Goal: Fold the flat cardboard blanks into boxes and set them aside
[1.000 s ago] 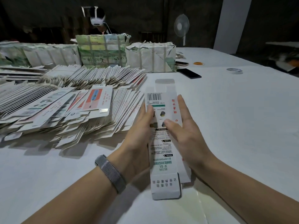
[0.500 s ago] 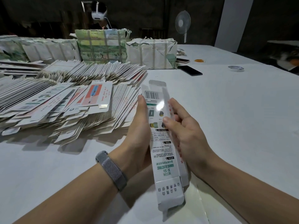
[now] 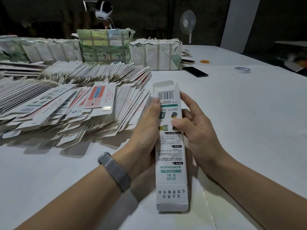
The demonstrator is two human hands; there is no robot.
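Both hands hold one long box blank [image 3: 171, 146] above the white surface [image 3: 249, 122]: left hand [image 3: 146, 130] grip along its left edge, right hand [image 3: 196, 131] grip pinching the right edge, thumb on the printed face. Flat blanks [image 3: 66, 105] are heaped just left; bare surface stretches away rightward.

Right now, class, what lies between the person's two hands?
In the head view, the long cardboard box blank lies between them: the left hand grips its left edge, the right hand its right edge.
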